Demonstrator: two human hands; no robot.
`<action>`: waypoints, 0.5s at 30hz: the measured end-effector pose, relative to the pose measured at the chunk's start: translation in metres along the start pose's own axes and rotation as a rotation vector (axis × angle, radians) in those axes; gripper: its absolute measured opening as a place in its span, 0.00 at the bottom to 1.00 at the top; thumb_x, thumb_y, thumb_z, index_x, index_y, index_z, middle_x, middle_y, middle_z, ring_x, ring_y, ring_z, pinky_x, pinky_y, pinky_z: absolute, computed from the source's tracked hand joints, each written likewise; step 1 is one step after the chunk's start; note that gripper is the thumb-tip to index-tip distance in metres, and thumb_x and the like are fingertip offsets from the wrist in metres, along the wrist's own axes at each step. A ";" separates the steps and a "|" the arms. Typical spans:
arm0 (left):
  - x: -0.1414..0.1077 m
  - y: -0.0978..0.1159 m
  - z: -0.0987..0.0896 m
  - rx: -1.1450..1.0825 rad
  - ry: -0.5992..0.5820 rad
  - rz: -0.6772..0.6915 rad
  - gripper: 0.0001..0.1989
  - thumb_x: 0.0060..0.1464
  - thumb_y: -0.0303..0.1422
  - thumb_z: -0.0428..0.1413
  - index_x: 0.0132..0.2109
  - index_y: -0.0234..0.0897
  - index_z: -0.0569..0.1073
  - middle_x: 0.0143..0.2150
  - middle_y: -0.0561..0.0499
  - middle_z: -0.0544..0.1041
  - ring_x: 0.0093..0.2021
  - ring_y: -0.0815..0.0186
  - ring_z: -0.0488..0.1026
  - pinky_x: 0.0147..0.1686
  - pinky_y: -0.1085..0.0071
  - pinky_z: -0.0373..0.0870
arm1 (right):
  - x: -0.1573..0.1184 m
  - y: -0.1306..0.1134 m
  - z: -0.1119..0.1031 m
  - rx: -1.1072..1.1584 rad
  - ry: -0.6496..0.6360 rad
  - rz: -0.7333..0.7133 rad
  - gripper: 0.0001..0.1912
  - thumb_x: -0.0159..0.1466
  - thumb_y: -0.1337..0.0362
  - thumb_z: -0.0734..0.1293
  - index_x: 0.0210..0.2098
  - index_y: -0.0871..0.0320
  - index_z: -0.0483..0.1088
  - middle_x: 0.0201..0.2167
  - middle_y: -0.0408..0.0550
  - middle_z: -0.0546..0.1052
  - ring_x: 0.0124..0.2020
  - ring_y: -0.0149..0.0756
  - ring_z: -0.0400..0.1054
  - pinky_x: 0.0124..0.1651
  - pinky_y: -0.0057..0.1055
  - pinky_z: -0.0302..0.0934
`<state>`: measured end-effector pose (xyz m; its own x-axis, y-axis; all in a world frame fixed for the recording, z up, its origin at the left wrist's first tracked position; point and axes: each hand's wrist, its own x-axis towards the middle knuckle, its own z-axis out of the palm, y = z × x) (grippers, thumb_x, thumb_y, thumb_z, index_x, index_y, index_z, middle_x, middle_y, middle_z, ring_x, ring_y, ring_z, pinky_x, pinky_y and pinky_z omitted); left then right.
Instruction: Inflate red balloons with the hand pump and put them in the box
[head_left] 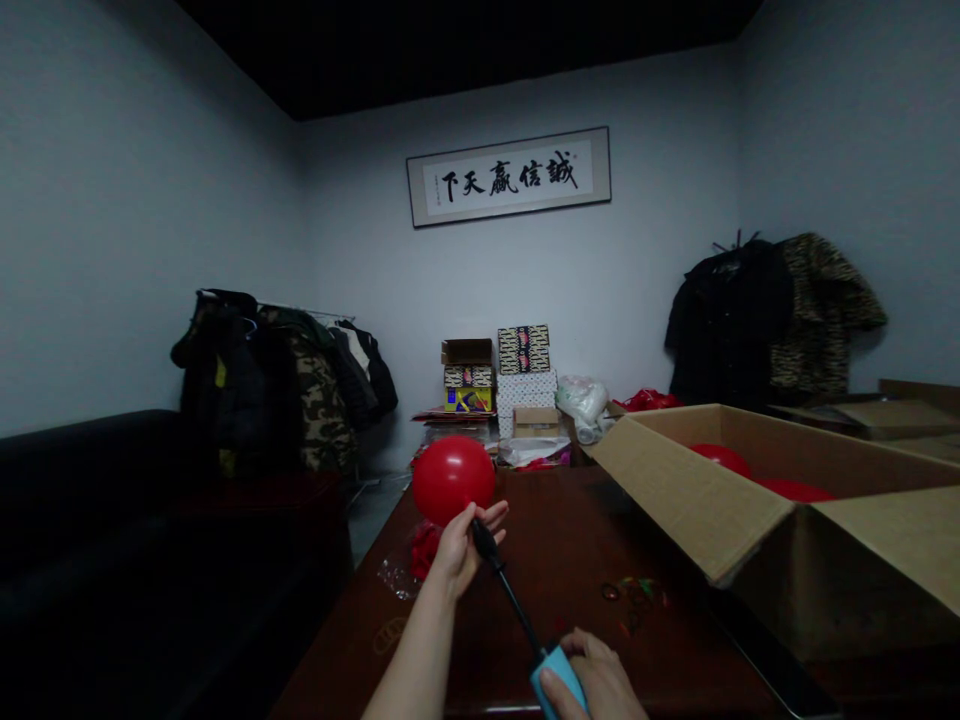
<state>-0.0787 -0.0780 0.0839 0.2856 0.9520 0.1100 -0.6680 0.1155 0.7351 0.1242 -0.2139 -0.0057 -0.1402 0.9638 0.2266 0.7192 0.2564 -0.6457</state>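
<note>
A round, inflated red balloon point(454, 480) sits at the tip of a hand balloon pump point(517, 603). My left hand point(466, 548) pinches the balloon's neck by the pump's black nozzle, with its other fingers spread outward. The neck itself is mostly hidden by the thumb and fingers. My right hand point(596, 675) wraps round the pump's light blue body at the bottom of the view. Between the two hands, the pump's black shaft runs at a slant. Below the balloon, a plastic bag of red balloons point(424, 552) lies on the dark wooden table point(540, 510).
An open cardboard box point(697, 490) with red balloons inside stands at the right. Small coloured rings point(637, 592) and pale bands point(390, 634) lie on the tabletop. A dark flat object point(772, 655) lies beside the box. Stacked boxes point(526, 385) stand at the back.
</note>
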 end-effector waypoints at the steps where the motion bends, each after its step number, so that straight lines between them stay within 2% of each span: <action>1: 0.000 -0.003 0.003 -0.013 -0.010 -0.001 0.12 0.59 0.35 0.53 0.28 0.35 0.69 0.51 0.36 0.77 0.60 0.52 0.66 0.60 0.51 0.56 | 0.001 0.001 -0.001 -0.014 -0.006 0.011 0.36 0.62 0.36 0.53 0.44 0.59 0.75 0.54 0.58 0.71 0.60 0.54 0.58 0.62 0.46 0.47; 4: -0.002 -0.010 0.007 -0.081 -0.055 -0.029 0.11 0.59 0.35 0.53 0.29 0.36 0.70 0.55 0.40 0.75 0.63 0.53 0.62 0.61 0.50 0.54 | 0.005 0.005 -0.003 -0.020 0.001 0.010 0.37 0.62 0.36 0.53 0.46 0.60 0.75 0.54 0.60 0.70 0.60 0.55 0.58 0.62 0.46 0.47; 8: -0.006 -0.006 0.002 -0.164 -0.164 -0.117 0.08 0.60 0.34 0.52 0.37 0.38 0.75 0.58 0.41 0.72 0.65 0.54 0.59 0.60 0.46 0.53 | 0.006 0.012 -0.004 0.061 0.046 -0.025 0.36 0.62 0.36 0.52 0.37 0.58 0.77 0.48 0.58 0.73 0.52 0.49 0.66 0.57 0.40 0.54; 11: -0.010 0.000 0.000 -0.150 -0.220 -0.140 0.08 0.59 0.33 0.52 0.36 0.37 0.75 0.59 0.39 0.72 0.66 0.53 0.58 0.59 0.44 0.54 | 0.005 0.014 -0.004 0.083 0.061 -0.022 0.36 0.61 0.35 0.53 0.37 0.58 0.77 0.50 0.58 0.73 0.53 0.49 0.65 0.58 0.38 0.54; 15: -0.014 0.001 0.014 0.013 -0.138 -0.118 0.09 0.58 0.33 0.55 0.30 0.35 0.71 0.53 0.35 0.76 0.61 0.53 0.65 0.57 0.47 0.58 | 0.007 0.013 -0.004 0.046 0.046 -0.013 0.36 0.61 0.35 0.54 0.41 0.59 0.77 0.54 0.59 0.70 0.58 0.52 0.60 0.62 0.42 0.49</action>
<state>-0.0738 -0.0955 0.0918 0.4539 0.8839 0.1127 -0.6154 0.2195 0.7570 0.1353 -0.2042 -0.0089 -0.1175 0.9562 0.2680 0.6854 0.2733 -0.6749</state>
